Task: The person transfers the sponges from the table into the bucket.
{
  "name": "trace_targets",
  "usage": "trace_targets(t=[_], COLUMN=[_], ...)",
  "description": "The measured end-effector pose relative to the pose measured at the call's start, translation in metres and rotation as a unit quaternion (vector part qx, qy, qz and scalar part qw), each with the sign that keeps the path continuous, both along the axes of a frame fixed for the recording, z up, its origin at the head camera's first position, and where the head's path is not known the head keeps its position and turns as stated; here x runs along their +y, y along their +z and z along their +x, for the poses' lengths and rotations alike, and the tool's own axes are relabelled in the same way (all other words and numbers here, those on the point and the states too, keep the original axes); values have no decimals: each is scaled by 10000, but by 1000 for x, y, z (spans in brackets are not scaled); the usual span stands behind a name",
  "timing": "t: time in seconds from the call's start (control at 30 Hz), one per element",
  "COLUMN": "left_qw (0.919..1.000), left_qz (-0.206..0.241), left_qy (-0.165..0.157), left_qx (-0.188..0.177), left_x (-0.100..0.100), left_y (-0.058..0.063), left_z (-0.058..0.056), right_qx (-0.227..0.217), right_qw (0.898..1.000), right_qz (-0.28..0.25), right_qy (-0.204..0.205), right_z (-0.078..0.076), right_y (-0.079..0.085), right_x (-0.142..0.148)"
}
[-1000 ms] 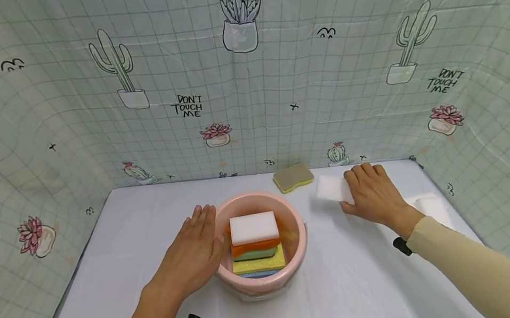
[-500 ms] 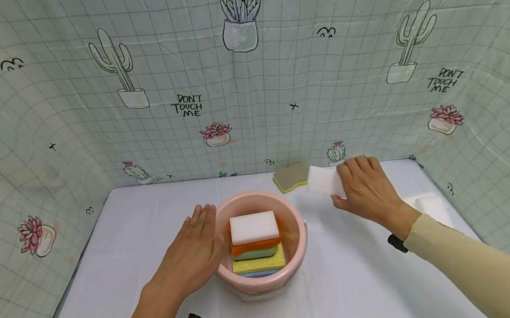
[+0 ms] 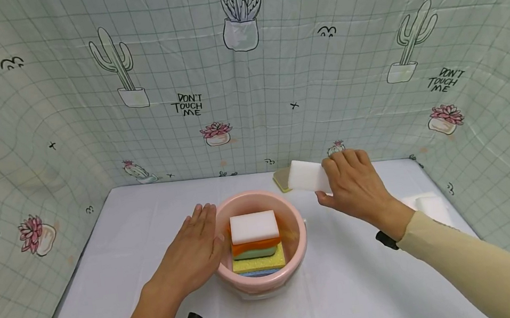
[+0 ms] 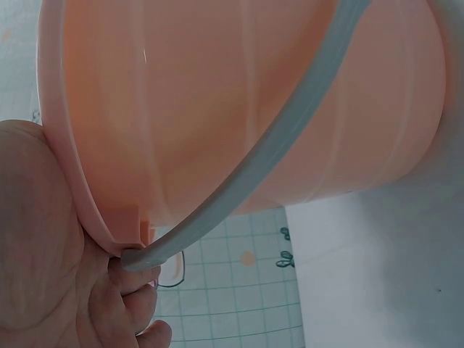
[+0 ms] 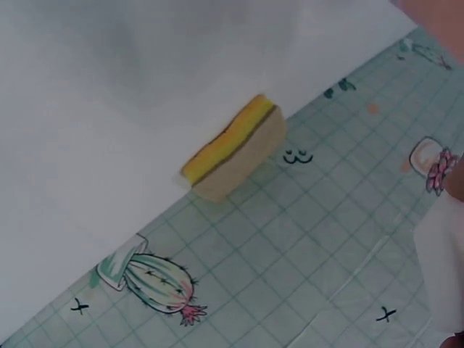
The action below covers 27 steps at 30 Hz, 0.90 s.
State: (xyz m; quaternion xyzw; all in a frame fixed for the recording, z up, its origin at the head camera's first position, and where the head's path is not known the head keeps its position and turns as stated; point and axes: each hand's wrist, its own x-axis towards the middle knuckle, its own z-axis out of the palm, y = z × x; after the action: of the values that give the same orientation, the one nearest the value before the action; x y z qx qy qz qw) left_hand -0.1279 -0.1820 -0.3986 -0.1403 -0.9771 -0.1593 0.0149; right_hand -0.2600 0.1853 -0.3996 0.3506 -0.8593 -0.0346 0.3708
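My right hand (image 3: 357, 186) pinches a white sponge (image 3: 307, 174) between thumb and fingers, raised above the table to the right of a pink bucket (image 3: 300, 250). In the right wrist view only a part of that white sponge (image 5: 441, 261) shows at the right edge. My left hand (image 3: 186, 259) rests against the bucket's left rim with fingers straight. Inside the bucket lies a stack of sponges: a white one (image 3: 253, 227) on top, then orange (image 3: 256, 245), green (image 3: 254, 254), yellow (image 3: 259, 263) and blue (image 3: 259, 274). The left wrist view shows the bucket's grey handle (image 4: 250, 170) hanging down its side.
A yellow sponge (image 5: 235, 148) with a grey-brown scouring side lies at the table's back edge, partly covered by the held sponge in the head view. Another white block (image 3: 431, 205) lies at the right beyond my forearm. A patterned cloth (image 3: 245, 85) surrounds the white table (image 3: 350, 297).
My right hand has lifted the white sponge and carried it leftward toward the bucket, so it now overlaps the yellow sponge in the head view. My left hand has stayed in place.
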Motion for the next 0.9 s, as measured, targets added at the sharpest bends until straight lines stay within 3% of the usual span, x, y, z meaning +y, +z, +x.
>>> trace_targets(t=[0.47,0.9], left_qw=[10000,10000], left_qz=[-30,-22], left_qy=[-12,27], left_qx=[1,-51], left_x=[0,0], left_y=[-1,0], left_z=[-1,-1], right_qx=[-97,-846], right_qw=[9994,9938], right_qz=[-140,-54], right_qy=[314,726], right_z=[19,55], right_y=[16,20], right_x=[-31,-64])
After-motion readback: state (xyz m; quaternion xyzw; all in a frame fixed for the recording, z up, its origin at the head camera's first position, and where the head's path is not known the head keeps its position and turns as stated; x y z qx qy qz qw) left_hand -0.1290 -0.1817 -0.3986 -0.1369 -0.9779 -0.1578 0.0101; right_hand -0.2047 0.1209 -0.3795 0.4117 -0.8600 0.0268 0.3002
